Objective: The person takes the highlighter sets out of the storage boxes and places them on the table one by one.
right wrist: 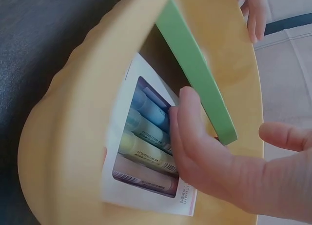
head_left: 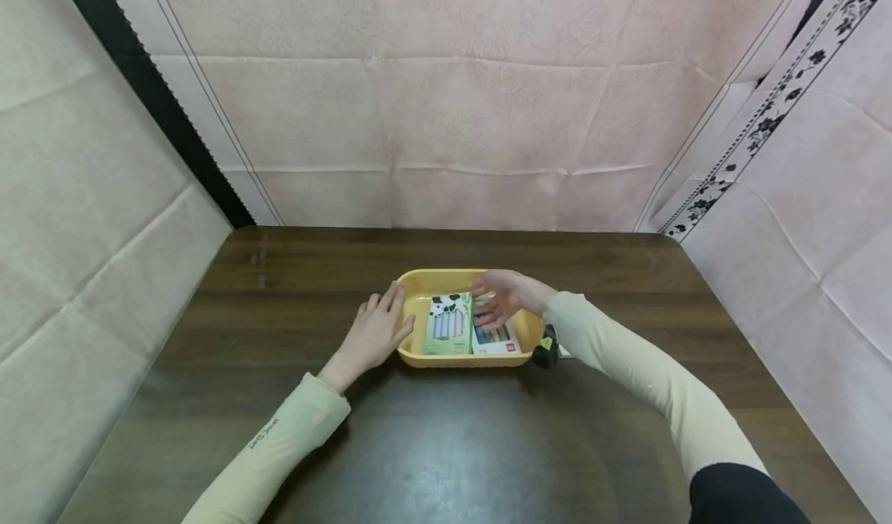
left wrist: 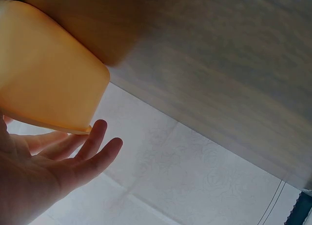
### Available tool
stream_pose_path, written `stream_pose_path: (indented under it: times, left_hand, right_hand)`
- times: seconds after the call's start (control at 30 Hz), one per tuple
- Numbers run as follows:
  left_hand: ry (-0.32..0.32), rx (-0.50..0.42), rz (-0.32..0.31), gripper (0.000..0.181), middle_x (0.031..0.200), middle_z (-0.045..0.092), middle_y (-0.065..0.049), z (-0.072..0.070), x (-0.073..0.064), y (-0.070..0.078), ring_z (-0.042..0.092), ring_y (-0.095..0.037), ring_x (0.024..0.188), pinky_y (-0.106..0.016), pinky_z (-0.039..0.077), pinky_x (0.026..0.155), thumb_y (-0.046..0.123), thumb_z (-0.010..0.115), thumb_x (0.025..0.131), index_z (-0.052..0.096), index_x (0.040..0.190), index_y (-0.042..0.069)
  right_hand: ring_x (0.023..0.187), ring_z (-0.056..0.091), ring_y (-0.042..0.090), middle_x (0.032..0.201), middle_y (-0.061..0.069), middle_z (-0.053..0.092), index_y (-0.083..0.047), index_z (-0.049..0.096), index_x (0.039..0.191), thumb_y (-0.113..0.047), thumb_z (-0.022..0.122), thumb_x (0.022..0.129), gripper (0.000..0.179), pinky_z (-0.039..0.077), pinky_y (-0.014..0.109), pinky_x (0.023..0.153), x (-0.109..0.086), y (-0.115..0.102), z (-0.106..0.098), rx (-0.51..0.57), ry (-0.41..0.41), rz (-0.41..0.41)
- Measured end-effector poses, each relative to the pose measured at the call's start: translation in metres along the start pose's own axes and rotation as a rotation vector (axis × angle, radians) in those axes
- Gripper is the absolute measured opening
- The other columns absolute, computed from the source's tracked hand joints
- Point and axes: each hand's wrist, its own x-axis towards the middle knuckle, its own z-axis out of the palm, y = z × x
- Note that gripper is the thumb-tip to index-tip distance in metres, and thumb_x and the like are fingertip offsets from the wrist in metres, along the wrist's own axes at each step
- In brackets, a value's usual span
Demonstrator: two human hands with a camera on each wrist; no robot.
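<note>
A yellow plastic basket [head_left: 463, 361] stands on the table. Inside it are a green box [head_left: 448, 344] with a panda print and pens showing through its window, and a white box of highlighters [head_left: 497, 347] in blue, teal, yellow and pinkish tones. At the basket's left rim is my left hand [head_left: 377, 327], its fingers spread and touching the outer edge. My right hand [head_left: 503, 296] reaches over the basket's right side. In the right wrist view, its fingers [right wrist: 189, 118] lie against the white box, thumb apart, without gripping. The green box leans upright beside those fingers.
The brown wooden table [head_left: 446, 446] extends around the basket, its far edge against a pale patterned cloth [head_left: 432, 121]. A black camera [head_left: 547, 350] is strapped to the right wrist. Part of a white item [head_left: 564, 353] shows beside the basket under the right sleeve.
</note>
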Motion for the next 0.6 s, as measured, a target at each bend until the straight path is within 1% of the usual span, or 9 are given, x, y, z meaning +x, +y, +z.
stream_pose_path:
  times: [0.1,0.33,0.43,0.6]
  left_hand:
    - [-0.001,0.001,0.0,0.06,0.141,0.034,-0.019,-0.0004,0.0001,-0.0003,0.043,-0.039,0.113,-0.052,0.037,0.092,0.039,0.038,0.093,0.028,0.139,0.004]
    - [-0.002,-0.007,-0.004,0.06,0.141,0.033,-0.018,-0.0002,0.0005,0.0002,0.044,-0.038,0.113,-0.053,0.037,0.091,0.038,0.039,0.092,0.026,0.14,0.004]
    - [-0.009,-0.008,-0.006,0.06,0.142,0.033,-0.018,0.0001,0.0002,0.0005,0.043,-0.038,0.114,-0.053,0.036,0.092,0.039,0.038,0.093,0.026,0.14,0.004]
    - [-0.004,-0.006,-0.011,0.06,0.141,0.034,-0.018,-0.0002,-0.0004,0.0008,0.044,-0.039,0.113,-0.053,0.036,0.091,0.038,0.04,0.092,0.027,0.14,0.004]
  right_hand:
    - [0.12,0.04,0.039,0.135,0.021,0.036,-0.011,0.029,0.132,-0.024,0.04,0.09,0.046,0.037,0.047,0.097,-0.0001,0.0,0.0003,-0.001,0.004,-0.001]
    - [0.118,0.041,0.035,0.134,0.018,0.039,-0.012,0.029,0.128,-0.025,0.043,0.089,0.043,0.038,0.043,0.095,-0.0017,0.0038,0.0016,-0.01,0.019,0.018]
    - [0.117,0.042,0.033,0.135,0.018,0.04,-0.013,0.034,0.125,-0.025,0.045,0.09,0.038,0.038,0.042,0.095,-0.003,0.0057,0.0024,-0.02,0.022,0.021]
    - [0.114,0.044,0.031,0.137,0.017,0.038,-0.014,0.039,0.121,-0.025,0.047,0.091,0.033,0.039,0.04,0.094,-0.003,0.0089,0.0043,-0.068,0.024,0.011]
